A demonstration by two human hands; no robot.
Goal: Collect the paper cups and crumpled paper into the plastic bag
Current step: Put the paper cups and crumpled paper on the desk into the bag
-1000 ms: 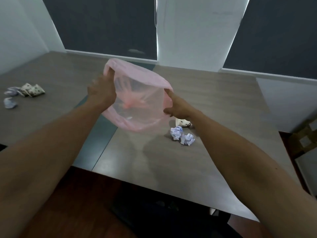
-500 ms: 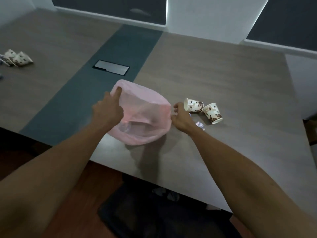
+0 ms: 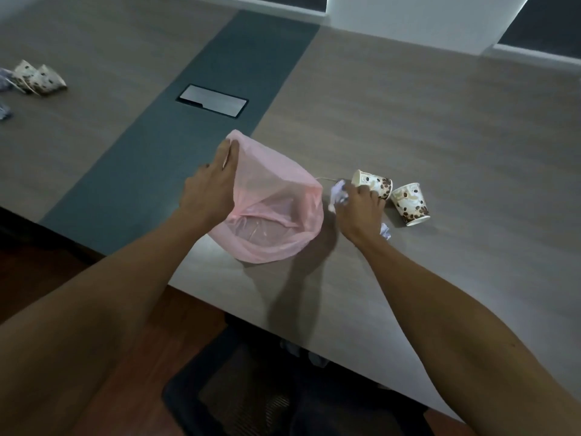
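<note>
My left hand grips the rim of the thin pink plastic bag near the middle of the frame, fingers curled over the far edge and holding the mouth wide so I look down into it. The bag's lower part sits on the grey-brown wooden table, close to the near edge.

My right hand is just right of the bag, fingers curled around a ball of crumpled white paper that sticks out on the bag's side of the hand. The fingertips also reach the first white paper cup with brown coffee-bean print, which lies on its side with its mouth toward the bag; I cannot tell whether I am holding it or only touching it. A second paper cup of the same print lies tipped just to the right of the first, near it but apart from my hand. Another small piece of crumpled white paper shows beside my right wrist on the table.

At the upper left of the frame two more bean-print cups lie together on their sides, with crumpled bluish-white paper scraps beside them at the frame's edge.

A dark grey-blue strip runs along the table's centre, with a rectangular metal cover plate set in it above the bag. At the bottom of the frame is a black mesh chair seat over a reddish wooden floor.
</note>
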